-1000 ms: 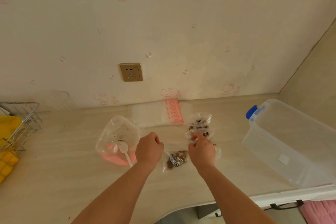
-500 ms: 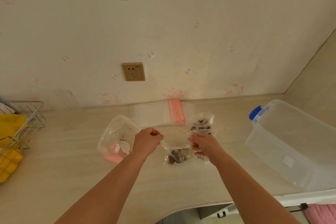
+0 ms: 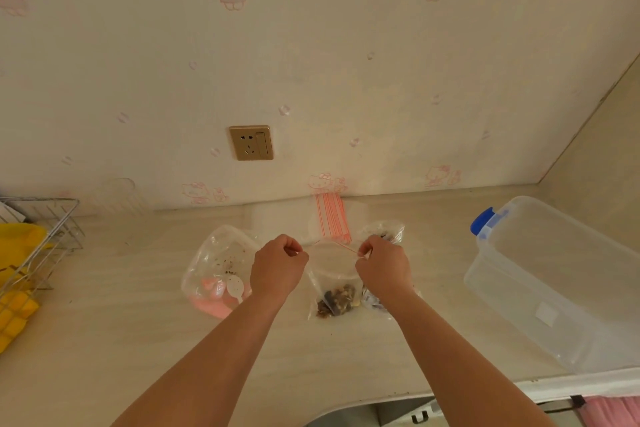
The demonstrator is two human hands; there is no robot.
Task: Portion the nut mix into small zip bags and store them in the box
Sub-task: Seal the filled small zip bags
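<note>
A small clear zip bag (image 3: 335, 282) with a red seal line hangs upright over the counter, brown nut mix in its bottom. My left hand (image 3: 277, 265) pinches its top left corner and my right hand (image 3: 382, 265) pinches its top right corner. Two more filled small bags lie nearby: one (image 3: 383, 231) behind my right hand, one (image 3: 372, 300) partly hidden under my right wrist. A stack of unused zip bags (image 3: 330, 218) lies against the wall. The large, nearly empty nut bag (image 3: 220, 263) holds a white spoon (image 3: 236, 288). The clear storage box (image 3: 554, 281) with a blue latch stands at the right.
A wire rack (image 3: 38, 243) with yellow items sits at the left edge. A gold wall socket (image 3: 251, 142) is on the wall behind. The counter's front edge curves inward near my right forearm, with a pink cloth (image 3: 613, 411) below at the right.
Both hands lifted the filled bag off the counter and moved apart to its top corners, stretching the seal line. The view has shifted slightly.
</note>
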